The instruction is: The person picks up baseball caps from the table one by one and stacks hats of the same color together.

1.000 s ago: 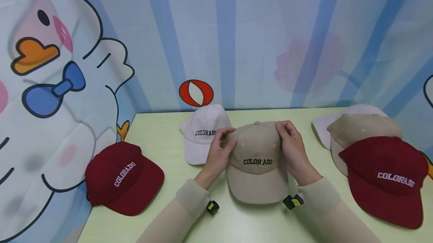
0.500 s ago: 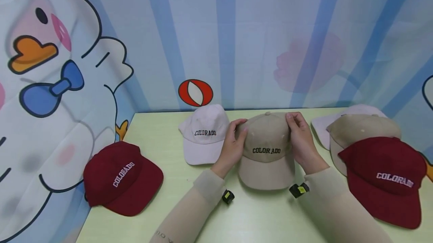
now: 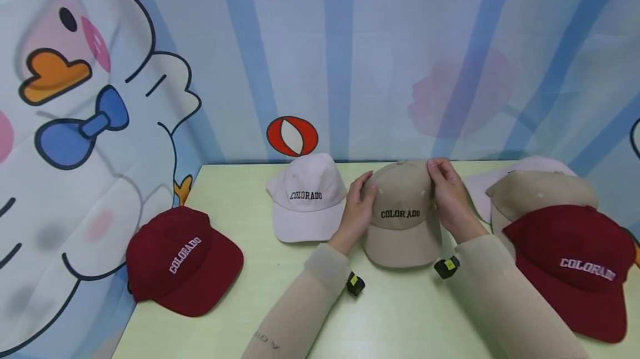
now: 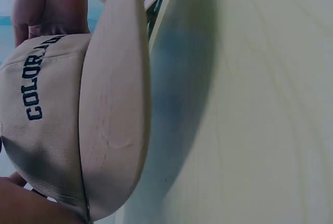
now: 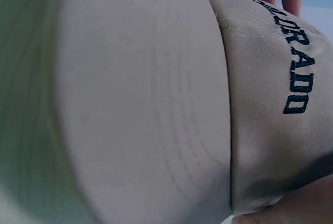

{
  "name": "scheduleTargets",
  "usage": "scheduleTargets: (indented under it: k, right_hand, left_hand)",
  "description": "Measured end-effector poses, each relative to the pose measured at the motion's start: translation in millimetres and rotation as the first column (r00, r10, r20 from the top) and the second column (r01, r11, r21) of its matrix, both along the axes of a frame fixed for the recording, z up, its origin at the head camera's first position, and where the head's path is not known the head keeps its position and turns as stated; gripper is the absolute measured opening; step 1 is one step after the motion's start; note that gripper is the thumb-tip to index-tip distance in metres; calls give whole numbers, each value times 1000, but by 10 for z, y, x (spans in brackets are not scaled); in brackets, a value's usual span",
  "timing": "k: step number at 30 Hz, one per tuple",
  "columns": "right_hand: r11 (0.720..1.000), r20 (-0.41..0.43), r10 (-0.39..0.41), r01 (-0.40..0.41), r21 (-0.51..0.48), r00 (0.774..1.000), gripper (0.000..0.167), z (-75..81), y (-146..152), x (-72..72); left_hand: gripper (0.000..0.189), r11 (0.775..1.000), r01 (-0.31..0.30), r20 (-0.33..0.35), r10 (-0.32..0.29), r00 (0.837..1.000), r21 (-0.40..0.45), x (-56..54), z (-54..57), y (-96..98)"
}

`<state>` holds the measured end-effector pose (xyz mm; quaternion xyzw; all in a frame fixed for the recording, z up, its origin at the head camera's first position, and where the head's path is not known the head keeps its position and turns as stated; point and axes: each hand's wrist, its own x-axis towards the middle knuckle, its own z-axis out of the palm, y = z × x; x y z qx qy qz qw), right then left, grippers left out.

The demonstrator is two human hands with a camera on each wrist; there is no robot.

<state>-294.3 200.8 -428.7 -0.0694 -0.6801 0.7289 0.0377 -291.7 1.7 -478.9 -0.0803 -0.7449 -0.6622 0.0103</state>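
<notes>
A beige baseball cap (image 3: 402, 195) with dark COLORADO lettering is between both hands, brim toward me. At its left side, my left hand (image 3: 356, 212) grips the crown, thumb in front. My right hand (image 3: 452, 200) pinches the crown's upper right edge. The left wrist view has the brim (image 4: 114, 99) over its shadow on the table, and the hand on the far side of the crown. In the right wrist view, the brim fills much of the picture beside the lettered crown (image 5: 276, 104). Just left of my left hand sits a white COLORADO cap (image 3: 307, 203).
One maroon cap (image 3: 185, 262) lies at the table's left edge. On the right, another maroon cap (image 3: 570, 270) overlaps a second beige cap (image 3: 545, 192), with a white cap (image 3: 479, 189) behind. A printed cloth backdrop (image 3: 380, 59) rises behind the pale table (image 3: 280, 292).
Both hands have carried the beige cap right and toward the back of the table. The white cap left of it is less covered by my left hand. The other caps stay where they were.
</notes>
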Motion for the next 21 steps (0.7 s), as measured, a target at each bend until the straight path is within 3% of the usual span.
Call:
scheduleTargets:
  k: [11,21]
  right_hand:
    - [1000,-22,-5,6,11,1000,19,-123,127,-196]
    - [999,11,-10,9,41,1000,20,-234,245,-433]
  left_hand:
    - [57,999,-19,26,20,999,-45,-98,-92,175]
    - [63,995,-15,35,19,999,-103,-104,-117,262]
